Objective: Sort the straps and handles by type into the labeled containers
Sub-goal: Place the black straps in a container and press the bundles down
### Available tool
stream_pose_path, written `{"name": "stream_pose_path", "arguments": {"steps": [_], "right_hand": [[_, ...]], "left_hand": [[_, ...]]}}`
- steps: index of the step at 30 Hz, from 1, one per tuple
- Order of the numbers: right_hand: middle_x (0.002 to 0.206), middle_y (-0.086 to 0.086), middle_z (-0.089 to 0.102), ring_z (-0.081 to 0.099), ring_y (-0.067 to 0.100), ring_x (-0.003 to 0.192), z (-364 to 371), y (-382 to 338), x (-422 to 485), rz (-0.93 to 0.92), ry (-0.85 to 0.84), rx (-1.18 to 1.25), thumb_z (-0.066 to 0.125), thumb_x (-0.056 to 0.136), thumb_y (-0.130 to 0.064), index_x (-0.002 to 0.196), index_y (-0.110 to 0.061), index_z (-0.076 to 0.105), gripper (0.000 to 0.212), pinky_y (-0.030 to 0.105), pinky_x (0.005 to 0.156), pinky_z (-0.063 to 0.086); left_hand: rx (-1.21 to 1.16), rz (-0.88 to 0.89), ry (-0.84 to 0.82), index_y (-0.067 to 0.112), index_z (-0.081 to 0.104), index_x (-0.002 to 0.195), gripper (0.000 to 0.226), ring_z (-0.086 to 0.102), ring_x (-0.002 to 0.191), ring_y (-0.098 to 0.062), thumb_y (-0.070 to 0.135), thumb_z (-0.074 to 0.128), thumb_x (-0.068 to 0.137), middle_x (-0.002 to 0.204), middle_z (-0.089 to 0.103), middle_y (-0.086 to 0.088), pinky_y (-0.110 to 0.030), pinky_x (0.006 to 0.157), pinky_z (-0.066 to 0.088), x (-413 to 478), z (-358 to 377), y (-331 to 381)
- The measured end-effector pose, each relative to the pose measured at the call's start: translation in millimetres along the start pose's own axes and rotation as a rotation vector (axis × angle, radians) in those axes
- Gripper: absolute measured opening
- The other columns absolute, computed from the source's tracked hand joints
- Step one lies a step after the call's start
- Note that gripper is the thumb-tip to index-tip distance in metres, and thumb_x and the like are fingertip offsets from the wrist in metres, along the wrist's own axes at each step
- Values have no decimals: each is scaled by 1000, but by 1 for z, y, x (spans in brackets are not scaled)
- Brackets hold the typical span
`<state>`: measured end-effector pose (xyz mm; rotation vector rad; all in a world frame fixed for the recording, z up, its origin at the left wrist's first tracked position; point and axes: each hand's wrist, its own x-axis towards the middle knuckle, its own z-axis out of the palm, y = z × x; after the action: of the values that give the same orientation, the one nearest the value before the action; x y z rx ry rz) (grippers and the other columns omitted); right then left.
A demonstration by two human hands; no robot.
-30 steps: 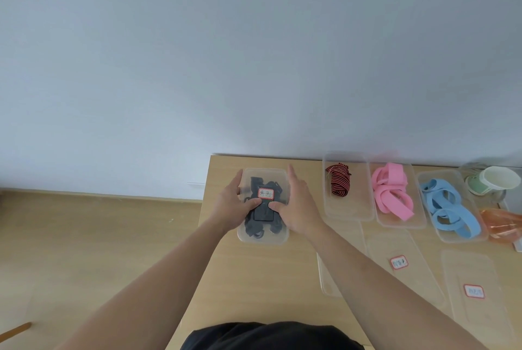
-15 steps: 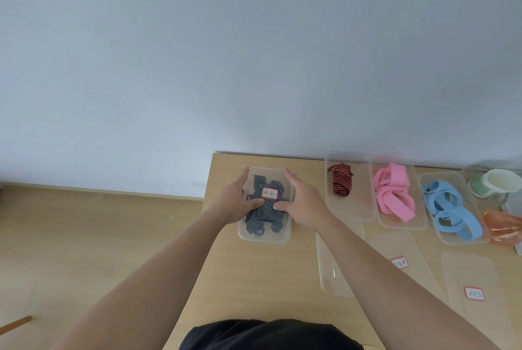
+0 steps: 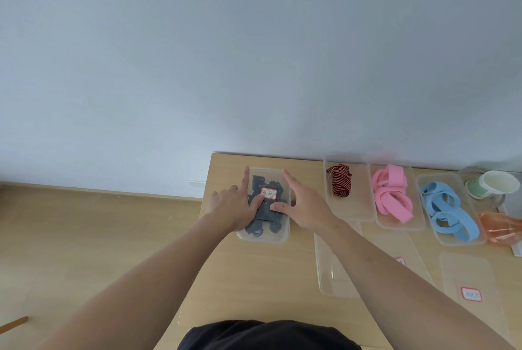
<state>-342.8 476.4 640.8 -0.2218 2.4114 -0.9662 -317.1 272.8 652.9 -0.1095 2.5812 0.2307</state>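
With left hand (image 3: pixel 230 205) and right hand (image 3: pixel 306 208) spread open, thumbs (image 3: pixel 278 206) pressing the lid (image 3: pixel 268 193) onto the box (image 3: pixel 262 237) of black straps (image 3: pixel 255 229) near the table's (image 3: pixel 254 279) left edge: probably light, thin, bendy plastic, best held by its long sides.

Plain room: table (image 3: pixel 254 279), bare wall (image 3: pixel 254 53)

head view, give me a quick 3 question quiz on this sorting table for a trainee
1. True or false: the container of black handles has its lid on.
2. Which straps lie in the rightmost clear container? A pink, B blue, C striped
3. Fill in: left hand and right hand thumbs lie by the lid's red-bordered ____.
Key: 1 true; 2 B, blue straps; 3 label.
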Motion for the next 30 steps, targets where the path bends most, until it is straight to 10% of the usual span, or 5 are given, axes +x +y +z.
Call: {"name": "stream_pose_path", "arguments": {"steps": [7,15,20,30], "right_hand": [[123,1,66,61,24,106,34,2,-2,-37,210,-137,39,100,-61,161,-25,16,74,33,78,46],[97,-7,66,63,14,90,40,-13,10,191,594,333,60,100,-25,131,-13,64,33,24,80,47],[94,-5,67,62,16,91,16,-9,29,435,393,613,63,99,-22,106,-17,68,10,26,79,45],[122,-1,64,60,11,102,15,-7,23,181,321,319,49,103,-9,136,-24,62,38,22,86,48]], "left_hand": [[23,-58,245,17,-2,163,75,49,115,-31,58,16,103,133,52,-9,-43,92,40,1,26,18],[18,-58,269,17,-2,162,75,49,112,-30,59,15,103,129,54,-8,-43,90,40,1,28,15],[-7,-35,253,15,-5,162,74,50,112,-30,56,16,104,130,54,-9,-42,90,42,2,28,17],[-143,-19,251,17,-3,163,69,46,126,-33,49,20,107,154,32,-11,-46,97,43,2,33,23]]}}
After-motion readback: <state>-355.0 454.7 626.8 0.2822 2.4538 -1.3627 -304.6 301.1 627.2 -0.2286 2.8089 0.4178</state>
